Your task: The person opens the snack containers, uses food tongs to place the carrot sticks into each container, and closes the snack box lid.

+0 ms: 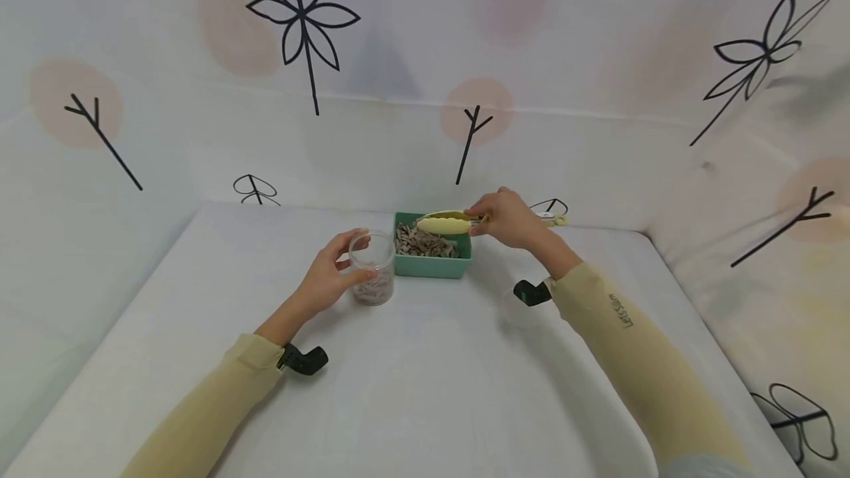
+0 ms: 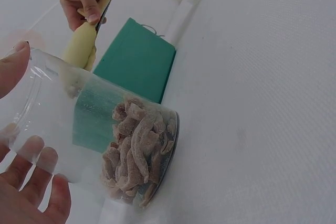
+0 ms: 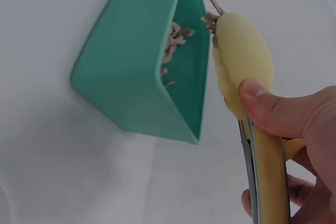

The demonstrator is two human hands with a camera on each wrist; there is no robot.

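My left hand (image 1: 323, 279) grips a clear plastic jar (image 2: 58, 114) around its side, thumb on one side and fingers on the other. Greyish-brown dried strips (image 2: 137, 148) fill the jar's lower part. My right hand (image 1: 508, 218) pinches yellow tongs (image 3: 244, 56) behind their scalloped heads. A few strips (image 3: 211, 18) stick out from the tips of the tongs, held between the heads. Below the tongs stands a green rectangular box (image 1: 432, 267) with more of the same strips (image 1: 420, 240) inside. The jar is just left of the box, its base at or close to the table.
A white cloth covers the table (image 1: 412, 389). Behind it and at both sides hang pale fabric walls (image 1: 398, 153) printed with black plant drawings. The box stands near the back edge. Dark wrist cameras (image 1: 305, 360) sit on both sleeves.
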